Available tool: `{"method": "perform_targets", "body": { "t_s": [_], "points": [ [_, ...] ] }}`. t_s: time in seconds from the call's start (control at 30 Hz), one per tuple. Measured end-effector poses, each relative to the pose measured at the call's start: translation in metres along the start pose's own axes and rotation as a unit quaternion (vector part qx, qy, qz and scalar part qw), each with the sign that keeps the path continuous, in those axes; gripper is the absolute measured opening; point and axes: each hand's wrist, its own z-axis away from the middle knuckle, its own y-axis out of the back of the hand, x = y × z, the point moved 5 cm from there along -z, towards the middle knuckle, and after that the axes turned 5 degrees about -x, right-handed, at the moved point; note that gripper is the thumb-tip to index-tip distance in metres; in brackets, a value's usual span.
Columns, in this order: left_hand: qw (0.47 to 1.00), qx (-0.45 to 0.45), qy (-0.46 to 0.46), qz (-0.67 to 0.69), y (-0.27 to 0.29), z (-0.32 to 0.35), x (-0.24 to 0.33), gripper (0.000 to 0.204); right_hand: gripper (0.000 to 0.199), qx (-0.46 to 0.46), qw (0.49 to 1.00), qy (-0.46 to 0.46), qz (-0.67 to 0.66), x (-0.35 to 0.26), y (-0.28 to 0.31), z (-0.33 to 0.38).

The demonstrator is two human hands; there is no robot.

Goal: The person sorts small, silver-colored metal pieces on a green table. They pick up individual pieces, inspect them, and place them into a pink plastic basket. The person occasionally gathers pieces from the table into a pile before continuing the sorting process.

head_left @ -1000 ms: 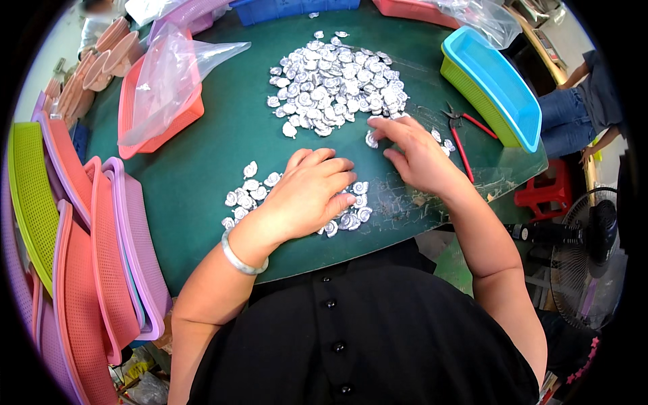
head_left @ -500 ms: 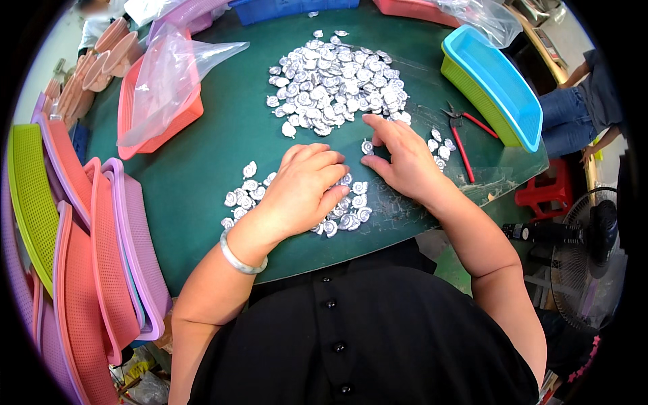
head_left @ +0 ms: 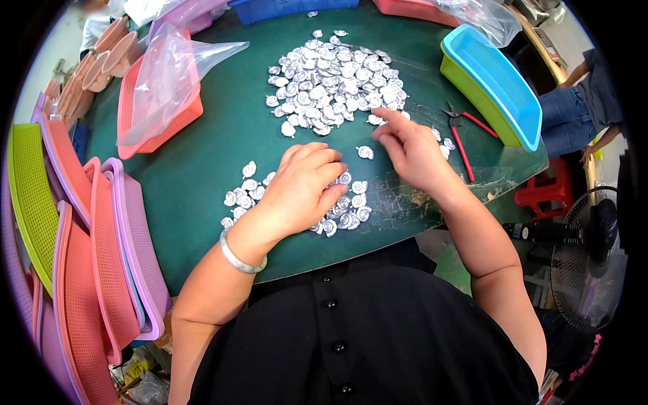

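Observation:
A large heap of small silver, rose-shaped metal pieces (head_left: 337, 84) covers the far middle of the green table. My left hand (head_left: 307, 179) lies palm down over a smaller group of the same pieces (head_left: 349, 219), fingers bent and thumb apart; what is under the palm is hidden. At the heap's near right edge is my right hand (head_left: 412, 148), its index finger stretched toward the pieces and its other fingers curled; I see nothing held in it. One loose piece (head_left: 365, 152) lies between my hands. Several more pieces (head_left: 247, 192) lie left of my left hand.
Red-handled pliers (head_left: 462, 145) lie right of my right hand, partly beside a few pieces. A blue basket in a green one (head_left: 493, 88) stands at the right edge. A coral basket (head_left: 162, 128) with a plastic bag is far left; stacked baskets (head_left: 101, 256) line the left. Another person stands at right.
My right hand has moved a little right and away from me, off the loose piece, which now lies in full view. My left hand has stayed almost in place.

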Motion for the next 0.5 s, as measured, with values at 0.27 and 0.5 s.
{"method": "perform_targets", "body": {
  "t_s": [0.27,0.5],
  "points": [
    [0.999,-0.032,-0.005,-0.039,-0.006,-0.016,0.013,0.044,0.037,0.027,0.994,0.04,0.096,0.004,0.007,0.003],
    [0.994,-0.104,0.025,-0.029,-0.02,-0.017,0.012,0.042,0.048,-0.035,0.997,0.039,0.048,-0.006,0.004,0.004]
  ]
}}
